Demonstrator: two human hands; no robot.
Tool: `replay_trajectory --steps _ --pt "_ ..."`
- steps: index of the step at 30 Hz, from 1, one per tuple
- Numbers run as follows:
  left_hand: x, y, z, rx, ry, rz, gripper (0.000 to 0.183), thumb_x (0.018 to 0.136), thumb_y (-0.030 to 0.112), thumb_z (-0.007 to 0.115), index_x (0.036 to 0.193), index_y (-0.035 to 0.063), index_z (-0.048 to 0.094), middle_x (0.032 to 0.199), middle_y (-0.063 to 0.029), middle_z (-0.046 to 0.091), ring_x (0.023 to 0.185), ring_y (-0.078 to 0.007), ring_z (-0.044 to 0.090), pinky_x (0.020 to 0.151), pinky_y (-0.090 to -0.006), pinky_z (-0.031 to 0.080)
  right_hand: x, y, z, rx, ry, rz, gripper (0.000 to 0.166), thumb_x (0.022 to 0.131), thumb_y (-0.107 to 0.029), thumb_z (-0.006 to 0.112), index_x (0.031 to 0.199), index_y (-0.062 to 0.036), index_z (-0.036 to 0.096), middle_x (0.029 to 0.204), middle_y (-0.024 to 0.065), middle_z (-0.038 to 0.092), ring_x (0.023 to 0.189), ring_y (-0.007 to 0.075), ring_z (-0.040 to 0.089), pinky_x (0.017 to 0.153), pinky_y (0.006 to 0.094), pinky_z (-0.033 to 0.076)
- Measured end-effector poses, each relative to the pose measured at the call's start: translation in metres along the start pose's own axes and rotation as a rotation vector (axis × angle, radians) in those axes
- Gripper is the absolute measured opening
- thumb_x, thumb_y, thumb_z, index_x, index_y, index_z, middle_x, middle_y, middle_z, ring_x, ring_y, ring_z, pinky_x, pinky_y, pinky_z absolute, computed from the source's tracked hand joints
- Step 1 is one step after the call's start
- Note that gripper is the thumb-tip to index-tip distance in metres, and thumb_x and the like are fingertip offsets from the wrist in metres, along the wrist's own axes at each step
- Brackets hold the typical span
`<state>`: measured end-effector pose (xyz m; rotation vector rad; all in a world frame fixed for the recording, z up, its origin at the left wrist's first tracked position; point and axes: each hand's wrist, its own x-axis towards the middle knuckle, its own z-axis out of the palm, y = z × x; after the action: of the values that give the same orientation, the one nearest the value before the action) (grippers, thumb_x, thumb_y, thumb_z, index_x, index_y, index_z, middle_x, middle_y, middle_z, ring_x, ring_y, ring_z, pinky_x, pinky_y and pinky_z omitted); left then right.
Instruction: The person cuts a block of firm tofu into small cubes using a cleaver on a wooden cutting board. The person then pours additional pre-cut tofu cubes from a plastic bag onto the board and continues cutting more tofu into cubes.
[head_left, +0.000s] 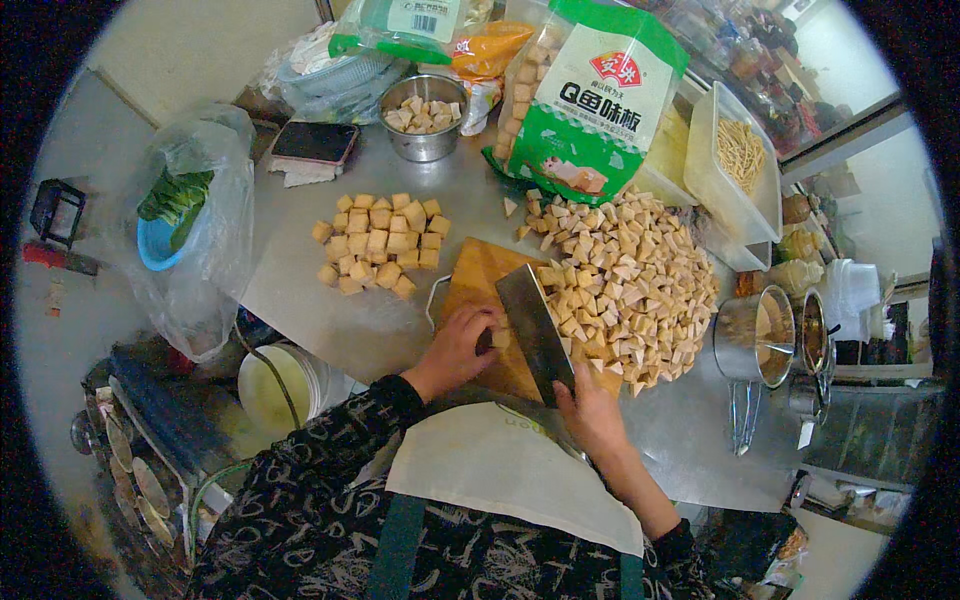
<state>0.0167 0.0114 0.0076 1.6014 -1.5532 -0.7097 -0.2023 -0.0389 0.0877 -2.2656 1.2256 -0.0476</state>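
My right hand (589, 405) grips the handle end of a cleaver (534, 326), whose broad blade stands over a wooden cutting board (480, 274). On the board's left part, my left hand (461, 349) has its fingertips on a small tan cube (499, 337). Right of the blade lies a big heap of cut tan pieces (637, 285), many wedge-shaped, partly covering the board. Whole golden cubes (379, 240) sit in a group on the metal table (300, 300), left of the board.
Behind stand a steel bowl (424, 142) of cut pieces, a green-and-white food bag (592, 105) with cubes inside, and a phone (315, 142). At right are a plastic tub (697, 161) with thin strips and a steel pot (742, 337). A plastic bag (232, 187) with greens hangs left.
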Motion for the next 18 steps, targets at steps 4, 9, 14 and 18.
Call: replay_trajectory --steps 4,9,14,18 --pt "0.006 0.010 0.009 0.077 0.045 -0.005 0.039 0.065 0.014 0.068 0.097 0.0060 0.048 0.114 -0.0155 0.045 0.108 -0.0333 0.042 0.092 -0.0396 0.035 0.003 -0.004 0.002 -0.004 -0.007 0.037 0.027 0.083 -0.020 0.051 0.101 -0.0027 0.039 0.081 0.0262 0.056 0.068 0.0441 0.053 0.057 0.0504 0.043" --pt "0.005 0.008 0.015 0.143 0.070 0.014 0.039 0.066 0.018 0.068 0.097 0.0057 0.049 0.111 -0.0170 0.046 0.108 -0.0338 0.042 0.092 -0.0396 0.035 0.003 -0.014 0.001 -0.017 -0.135 0.128 0.030 0.082 -0.019 0.051 0.103 -0.0023 0.039 0.075 0.0264 0.056 0.065 0.0437 0.054 0.055 0.0509 0.042" --pt "0.014 -0.014 0.006 0.031 -0.041 0.153 0.037 0.065 0.016 0.068 0.094 0.0057 0.048 0.109 -0.0156 0.048 0.107 -0.0331 0.044 0.092 -0.0394 0.035 0.007 0.005 0.010 -0.030 0.091 -0.018 0.026 0.082 -0.019 0.051 0.098 -0.0020 0.040 0.066 0.0248 0.055 0.062 0.0441 0.054 0.055 0.0501 0.042" --pt "0.019 -0.016 -0.005 0.008 -0.128 0.188 0.035 0.064 0.011 0.066 0.092 0.0057 0.047 0.111 -0.0138 0.048 0.107 -0.0325 0.044 0.092 -0.0384 0.035 0.016 0.009 -0.005 -0.122 -0.020 0.085 0.029 0.083 -0.020 0.051 0.102 -0.0010 0.041 0.066 0.0245 0.056 0.063 0.0438 0.054 0.055 0.0486 0.043"
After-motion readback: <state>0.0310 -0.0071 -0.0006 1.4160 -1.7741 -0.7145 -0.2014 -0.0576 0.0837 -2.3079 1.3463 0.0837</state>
